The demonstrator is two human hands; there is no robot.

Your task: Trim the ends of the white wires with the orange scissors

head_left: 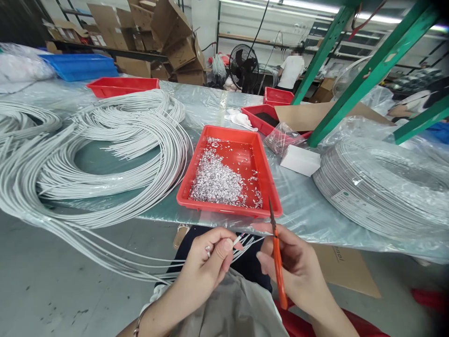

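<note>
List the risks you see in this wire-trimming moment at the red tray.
1. The right hand holds the orange-handled scissors with the tip close to the left hand, which pinches a thin white cable end; a slip might nick a finger.
2. The hands work below the table edge, short of the red tray of silver scraps, so trimmings may drop onto the lap.
3. The loose white cables trailing off the table might tangle.

I'm seeing thin white cables (245,242) lying bunched near centre, ends fanning right, and orange-handled scissors (277,260) standing nearly upright just right of them, blades pointing far.
</note>
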